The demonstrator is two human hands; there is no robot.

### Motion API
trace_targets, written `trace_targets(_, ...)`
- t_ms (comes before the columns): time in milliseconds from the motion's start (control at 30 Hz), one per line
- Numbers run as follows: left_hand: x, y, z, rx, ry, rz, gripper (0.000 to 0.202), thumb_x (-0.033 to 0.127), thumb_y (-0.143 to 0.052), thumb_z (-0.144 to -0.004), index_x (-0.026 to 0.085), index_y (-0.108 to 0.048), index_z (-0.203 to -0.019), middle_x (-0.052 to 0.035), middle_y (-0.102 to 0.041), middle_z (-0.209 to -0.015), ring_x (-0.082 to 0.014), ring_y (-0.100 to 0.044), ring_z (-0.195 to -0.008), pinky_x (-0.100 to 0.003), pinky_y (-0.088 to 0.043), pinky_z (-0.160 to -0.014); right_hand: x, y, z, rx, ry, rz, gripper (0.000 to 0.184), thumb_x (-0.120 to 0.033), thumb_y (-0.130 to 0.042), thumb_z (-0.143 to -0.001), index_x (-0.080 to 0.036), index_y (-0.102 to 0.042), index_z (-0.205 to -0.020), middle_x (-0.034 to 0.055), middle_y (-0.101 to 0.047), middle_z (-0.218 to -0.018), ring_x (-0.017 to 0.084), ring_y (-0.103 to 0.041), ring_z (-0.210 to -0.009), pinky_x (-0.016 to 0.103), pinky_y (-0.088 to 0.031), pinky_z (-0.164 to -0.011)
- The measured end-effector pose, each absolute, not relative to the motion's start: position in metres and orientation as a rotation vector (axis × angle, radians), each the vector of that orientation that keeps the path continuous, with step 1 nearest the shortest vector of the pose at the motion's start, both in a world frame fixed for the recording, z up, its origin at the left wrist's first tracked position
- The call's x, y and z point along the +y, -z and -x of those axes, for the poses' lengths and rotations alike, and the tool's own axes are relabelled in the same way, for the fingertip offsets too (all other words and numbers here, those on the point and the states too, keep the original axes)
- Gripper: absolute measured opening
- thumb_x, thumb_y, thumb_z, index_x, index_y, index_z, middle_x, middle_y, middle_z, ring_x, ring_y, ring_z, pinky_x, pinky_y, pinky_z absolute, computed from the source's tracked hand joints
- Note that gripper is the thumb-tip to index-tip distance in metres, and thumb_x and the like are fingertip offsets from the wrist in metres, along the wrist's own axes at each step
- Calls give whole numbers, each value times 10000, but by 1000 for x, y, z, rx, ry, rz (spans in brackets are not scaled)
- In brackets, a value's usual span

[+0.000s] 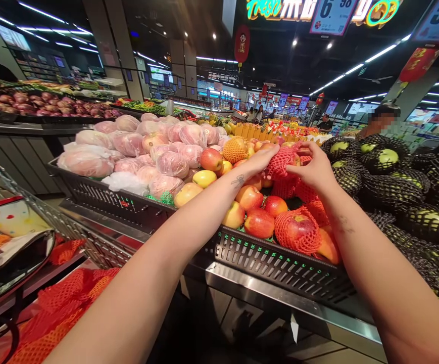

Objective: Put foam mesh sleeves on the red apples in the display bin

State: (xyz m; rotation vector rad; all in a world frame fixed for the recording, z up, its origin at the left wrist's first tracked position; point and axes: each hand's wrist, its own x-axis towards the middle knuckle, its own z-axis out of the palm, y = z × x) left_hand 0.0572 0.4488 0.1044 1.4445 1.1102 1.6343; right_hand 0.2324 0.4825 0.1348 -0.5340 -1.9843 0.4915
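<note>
Both my arms reach over a black crate (272,263) of red-yellow apples (259,222). My left hand (259,159) and my right hand (313,169) together grip a red foam net sleeve (282,162) around an apple at the back of the pile. The fingers of both hands are closed on the net. Another apple in a red net (298,230) lies near the crate's front edge. An orange-netted fruit (235,149) sits just left of my left hand.
Apples bagged in clear plastic (128,146) fill the crate's left half. Green fruit in black nets (386,162) lie to the right. A cart (18,237) with loose orange-red nets (63,303) stands at lower left. A person (380,121) stands beyond the display.
</note>
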Motion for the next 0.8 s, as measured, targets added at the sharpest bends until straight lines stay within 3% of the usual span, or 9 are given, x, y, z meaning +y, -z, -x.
trace_targets(100,440,-109,-62,1122,-1642,-1434,636,773,-619,-816,212,-602,-1114,-41,-634,-774,-219,-651,-668,-390,-515,-715,487,-135,-233,-1988,-557,483,606,-258,-790,-570,-245,-569,-1133,84,-664,-1184,307,-613,-1183,503,-515,-1020)
trace_targets(200,431,-113,-65,1145,-1707,-1436,560,730,-614,-855,235,-489,-1084,-8,-597,-769,-189,-629,-632,-368,-502,-693,489,-136,-234,-2062,-586,401,682,-232,-771,-581,-252,-544,-1225,102,-614,-1321,309,-552,-1295,496,-498,-1056)
trace_targets(400,424,-116,-65,1246,-1781,-1594,572,500,-878,-709,211,-444,-944,-53,-618,-973,-184,-627,-894,-321,-495,-819,490,-134,-237,-2132,-569,377,845,-210,-811,-536,-243,-530,-1333,119,-602,-1362,339,-537,-1329,534,-494,-1063)
trace_targets(567,416,-127,-72,1155,-1679,-1499,441,537,-709,-885,221,-412,-806,13,-541,-696,-142,-567,-615,-316,-468,-644,494,-133,-234,-1959,-437,479,813,-209,-868,-491,-241,-582,-1251,109,-648,-1237,344,-632,-1160,553,-520,-1015)
trace_targets(800,415,-136,-68,1188,-1954,-1385,341,312,-652,-952,202,-406,-745,41,-475,-678,-98,-517,-600,-250,-409,-613,523,-121,-232,-1765,-537,543,631,-332,-891,-511,-251,-496,-996,29,-615,-1011,250,-636,-983,468,-568,-894)
